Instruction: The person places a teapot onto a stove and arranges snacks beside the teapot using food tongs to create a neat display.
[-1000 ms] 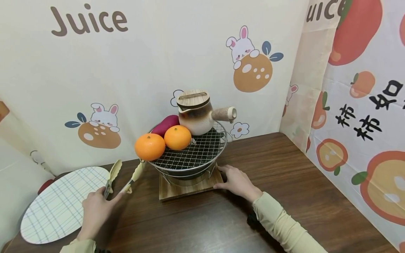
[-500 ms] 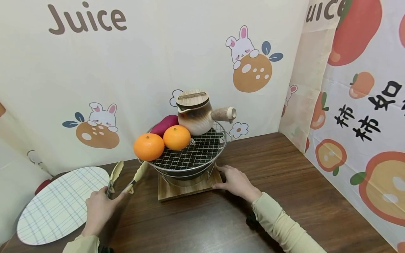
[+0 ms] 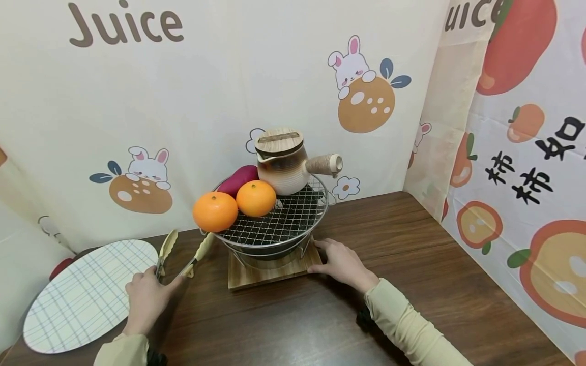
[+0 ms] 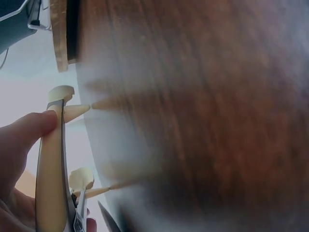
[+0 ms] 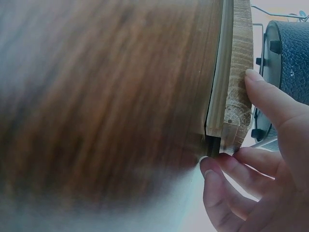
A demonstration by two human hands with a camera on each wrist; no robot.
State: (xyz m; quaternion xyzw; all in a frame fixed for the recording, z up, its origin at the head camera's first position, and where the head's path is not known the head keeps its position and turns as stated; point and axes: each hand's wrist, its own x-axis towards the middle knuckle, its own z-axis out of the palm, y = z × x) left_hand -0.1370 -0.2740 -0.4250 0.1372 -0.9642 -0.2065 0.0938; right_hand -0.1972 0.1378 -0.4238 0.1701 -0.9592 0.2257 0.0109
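My left hand (image 3: 148, 300) holds a pair of tongs (image 3: 200, 249) with pale yellow tips, thumb on one arm and fingers on the other. The arms are spread well apart, with nothing between them. In the left wrist view the thumb presses along the side of the tongs (image 4: 50, 179). My right hand (image 3: 342, 264) grips the right corner of a square wooden board (image 3: 270, 278) under a round grill (image 3: 293, 223). The right wrist view has the thumb on the top edge of the board (image 5: 240, 72) and fingertips at its corner.
On the wire mesh sit two oranges (image 3: 215, 212), a purple sweet potato (image 3: 238, 180) and a lidded side-handled teapot (image 3: 284, 173). A checked oval plate (image 3: 87, 300) lies left of my left hand. Printed cloth walls (image 3: 256, 76) border the brown table (image 3: 284, 325).
My left hand has shifted slightly right with the tongs, a little farther from the plate. The right hand keeps its hold on the board; the head view has turned a touch.
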